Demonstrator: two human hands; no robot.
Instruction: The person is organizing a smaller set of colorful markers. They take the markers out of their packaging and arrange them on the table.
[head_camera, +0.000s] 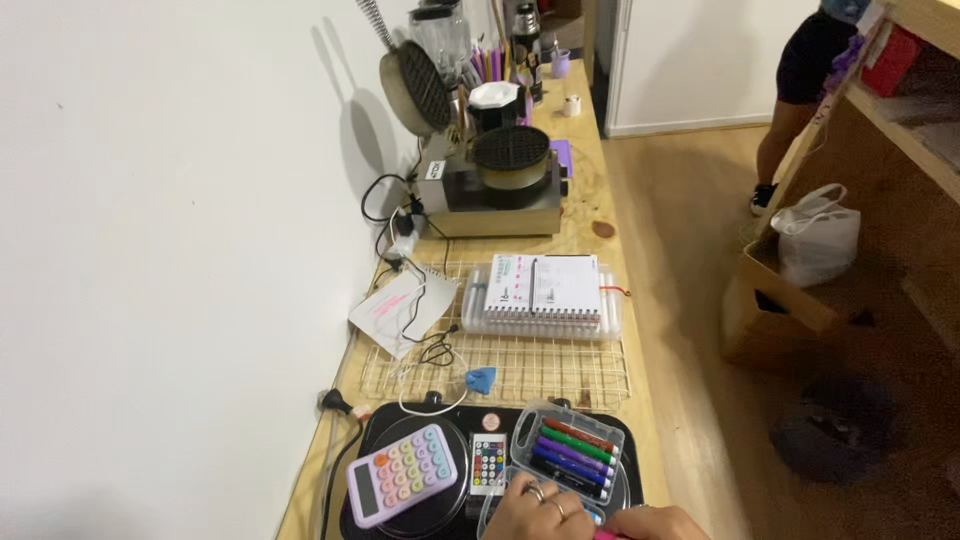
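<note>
At six o'clock the left hand (540, 508) rested, fingers bent, on the clear lid (497, 512); whether it pinched it I cannot tell. The right hand (652, 523) closed its grip on a pink marker (606, 535). The clear marker box (566, 449) held coloured markers (572, 452) on the tabletop (590, 150).
</note>
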